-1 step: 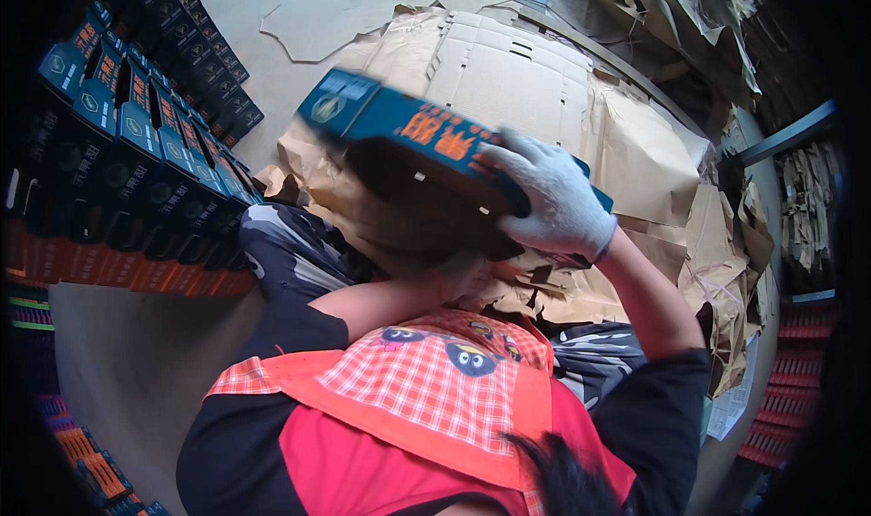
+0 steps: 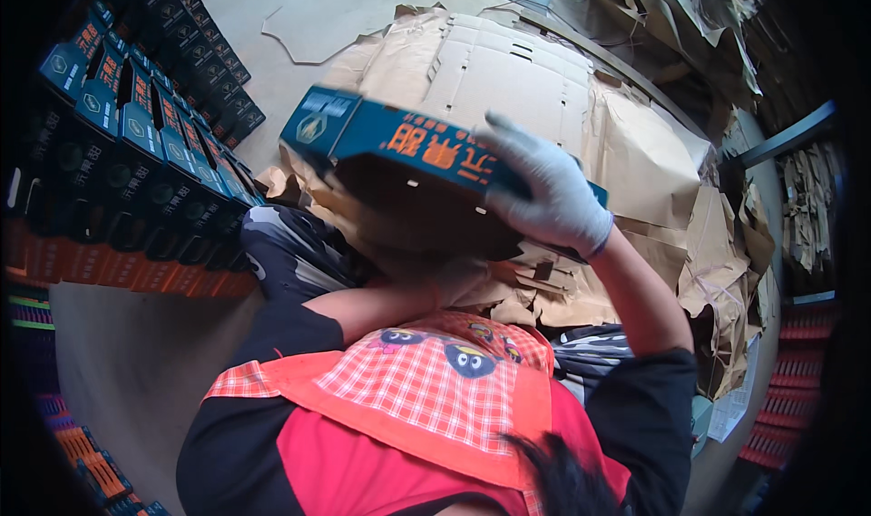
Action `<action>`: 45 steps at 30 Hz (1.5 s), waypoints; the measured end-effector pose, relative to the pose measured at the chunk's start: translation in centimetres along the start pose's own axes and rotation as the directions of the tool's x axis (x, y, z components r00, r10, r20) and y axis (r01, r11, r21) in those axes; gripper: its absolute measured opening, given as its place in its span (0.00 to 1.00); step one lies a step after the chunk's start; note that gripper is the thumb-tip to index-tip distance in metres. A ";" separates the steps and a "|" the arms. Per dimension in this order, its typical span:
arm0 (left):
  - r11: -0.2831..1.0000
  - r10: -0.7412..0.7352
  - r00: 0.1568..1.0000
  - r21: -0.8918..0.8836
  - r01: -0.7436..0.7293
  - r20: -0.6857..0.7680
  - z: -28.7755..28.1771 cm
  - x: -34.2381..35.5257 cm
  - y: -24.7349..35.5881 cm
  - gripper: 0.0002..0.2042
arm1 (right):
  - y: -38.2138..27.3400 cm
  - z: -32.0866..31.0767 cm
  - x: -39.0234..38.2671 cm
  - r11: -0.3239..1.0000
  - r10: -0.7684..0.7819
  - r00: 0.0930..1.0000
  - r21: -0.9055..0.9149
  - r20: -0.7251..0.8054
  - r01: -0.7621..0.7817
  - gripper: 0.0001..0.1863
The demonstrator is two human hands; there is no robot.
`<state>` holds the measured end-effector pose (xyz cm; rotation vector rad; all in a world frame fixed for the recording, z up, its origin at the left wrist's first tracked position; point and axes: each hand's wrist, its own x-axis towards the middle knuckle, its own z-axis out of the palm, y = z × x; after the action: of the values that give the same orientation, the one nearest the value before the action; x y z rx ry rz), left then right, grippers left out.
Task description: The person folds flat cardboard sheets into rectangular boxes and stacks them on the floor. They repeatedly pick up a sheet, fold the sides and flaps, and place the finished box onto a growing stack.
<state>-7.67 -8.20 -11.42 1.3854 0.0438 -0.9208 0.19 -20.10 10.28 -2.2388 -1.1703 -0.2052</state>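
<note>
A dark teal cardboard box (image 2: 363, 139) with orange print is held tilted above my lap. Its shaded brown side faces me, with small light slots in it. My right hand (image 2: 553, 194), in a pale knit glove, grips the box's right end, with the fingers stretched along the printed panel and the thumb on the near edge. My left hand (image 2: 458, 280) is low in the shadow beneath the box. Its fingers are hidden, so I cannot tell whether it touches the box.
Flat cardboard blanks (image 2: 508, 71) lie on brown wrapping paper (image 2: 644, 162) before me. Rows of stacked teal boxes (image 2: 136, 135) stand at the left. Crumpled paper and bundled cardboard (image 2: 807, 207) fill the right, near a metal bar (image 2: 785, 135).
The box has shifted slightly left and down, and its print shows more fully. My right hand's fingers have straightened and spread wider from the thumb.
</note>
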 end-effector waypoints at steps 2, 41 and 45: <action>0.694 0.500 0.866 0.595 -0.405 0.006 0.6 -5.1 2.8 0.19 | 1.7 1.2 0.7 0.956 0.170 0.933 0.284 -0.316 -0.079 0.26; -0.058 0.874 0.414 0.900 -0.432 0.255 -9.6 -15.0 9.9 0.25 | 8.3 -0.7 1.0 0.965 0.260 0.948 0.026 -0.182 -0.259 0.22; -0.127 0.870 0.426 0.948 -0.293 0.248 -8.9 -17.7 8.6 0.61 | 18.5 -1.8 -5.5 0.712 0.528 0.849 0.558 -0.026 -0.426 0.15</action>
<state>-10.25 7.88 2.75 2.4012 -0.9591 0.5758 11.75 -33.01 1.49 -1.8785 -0.4247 0.1195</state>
